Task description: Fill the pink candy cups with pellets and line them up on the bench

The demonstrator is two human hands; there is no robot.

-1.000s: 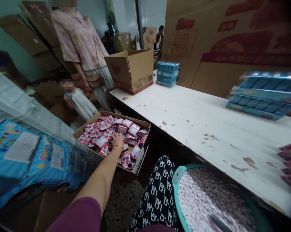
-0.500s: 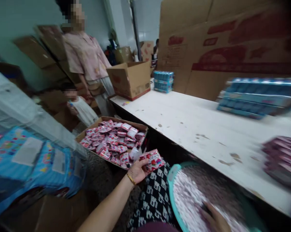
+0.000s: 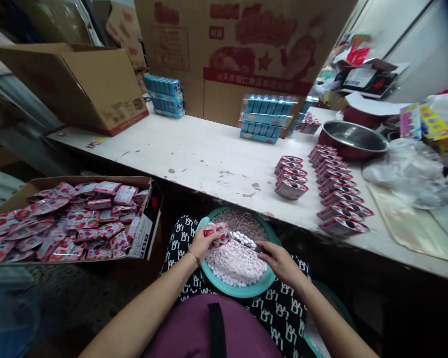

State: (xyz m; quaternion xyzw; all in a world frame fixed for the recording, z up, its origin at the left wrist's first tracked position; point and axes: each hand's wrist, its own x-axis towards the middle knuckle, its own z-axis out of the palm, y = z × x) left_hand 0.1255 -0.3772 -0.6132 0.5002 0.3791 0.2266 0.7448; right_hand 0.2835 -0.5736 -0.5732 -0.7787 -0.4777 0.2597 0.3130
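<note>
1. Two hands work above a round teal basin (image 3: 239, 291) that rests on the person's lap, over black trousers with a white print (image 3: 283, 308).
2. Left hand (image 3: 201, 244): closed around a red-and-white packet (image 3: 217, 234), with the fingers wrapped along its side, just above the basin.
3. Right hand (image 3: 281, 263): pinching a narrow dark-handled scoop (image 3: 254, 244) between thumb and fingers. A short row of white candies (image 3: 242, 239) lies along the scoop, and its far end reaches the packet.
4. Pink and white candies (image 3: 233, 263) fill the basin in a loose heap, paler near the person and darker toward the far rim.
5. To the person's left, a low cardboard tray (image 3: 75, 180) sits beside the lap, packed with loose red-and-white sachets (image 3: 67, 221). It is well apart from both hands.
6. Ahead, a chipped white worktop (image 3: 194, 154) runs across the view, its edge just beyond the basin.
7. On the worktop, toward the right, rows of red-and-white cups (image 3: 339, 199) stand close together, near a steel mixing bowl (image 3: 352, 139) with a red outside.
8. Two stacks of blue-wrapped packs (image 3: 164, 96) (image 3: 266, 119) stand farther back, and an open cardboard box (image 3: 71, 84) sits at the worktop's left end.
9. A crumpled clear plastic bag (image 3: 403, 171) lies at the far right.
</note>
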